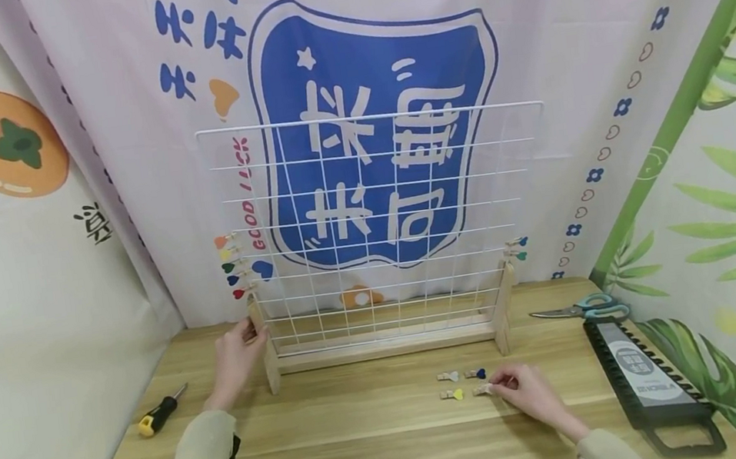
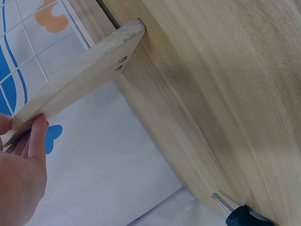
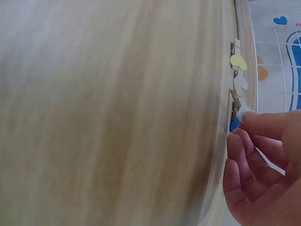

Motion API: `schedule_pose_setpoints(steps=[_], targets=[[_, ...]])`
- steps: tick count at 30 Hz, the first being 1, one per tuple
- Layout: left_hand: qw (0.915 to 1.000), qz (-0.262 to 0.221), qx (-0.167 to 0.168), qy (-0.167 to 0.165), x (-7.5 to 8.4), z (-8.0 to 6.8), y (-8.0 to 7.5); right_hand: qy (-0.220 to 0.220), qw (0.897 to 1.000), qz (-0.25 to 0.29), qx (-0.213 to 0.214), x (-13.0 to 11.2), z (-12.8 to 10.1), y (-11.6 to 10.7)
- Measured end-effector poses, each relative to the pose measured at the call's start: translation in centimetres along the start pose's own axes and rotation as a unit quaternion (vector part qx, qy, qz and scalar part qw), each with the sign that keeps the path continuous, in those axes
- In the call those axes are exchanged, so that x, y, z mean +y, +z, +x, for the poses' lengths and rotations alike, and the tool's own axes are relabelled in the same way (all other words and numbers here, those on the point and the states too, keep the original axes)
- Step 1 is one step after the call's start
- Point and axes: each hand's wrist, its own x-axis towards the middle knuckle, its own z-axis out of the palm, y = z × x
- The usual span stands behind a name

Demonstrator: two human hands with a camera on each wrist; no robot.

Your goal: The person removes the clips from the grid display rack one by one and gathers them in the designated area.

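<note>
My left hand [image 1: 238, 355] grips the left wooden post [image 2: 84, 70] of a stand that holds a white wire grid [image 1: 380, 215] upright, thumb on one face and fingers on the other. Over the table at right, my right hand [image 1: 528, 394] pinches the white heart end of a small wooden clothespin [image 1: 480, 391]. Beside it lie clothespins with a dark blue heart [image 1: 481, 373], a white heart [image 1: 453, 376] and a yellow heart [image 1: 458, 394]. Several heart clothespins [image 1: 228, 267] hang down the grid's left edge; a blue one [image 1: 522, 242] and a green one [image 1: 521, 256] sit on the right edge.
A yellow-and-black screwdriver [image 1: 158, 414] lies at the table's left. Light blue-handled scissors [image 1: 594, 306] rest at the back right, near a black wrench case [image 1: 645, 371]. Printed curtains [image 1: 566, 40] stand behind and along both sides.
</note>
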Motion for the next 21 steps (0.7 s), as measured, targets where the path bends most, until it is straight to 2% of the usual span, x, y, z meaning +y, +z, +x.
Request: schedule_pose_setpoints(steps=[8, 17, 21], targets=[[1.0000, 0.000, -0.004, 0.001, 0.0, 0.0, -0.1, -0.038, 0.999, -0.013, -0.009, 0.0, 0.1, 0.7], [0.9999, -0.002, -0.010, -0.007, 0.2, 0.0, -0.2, -0.032, 0.999, -0.009, -0.009, 0.0, 0.1, 0.3], [0.9998, -0.001, -0.015, -0.010, 0.1, 0.1, -0.2, -0.034, 0.999, -0.005, 0.008, -0.3, 0.7, -0.7]])
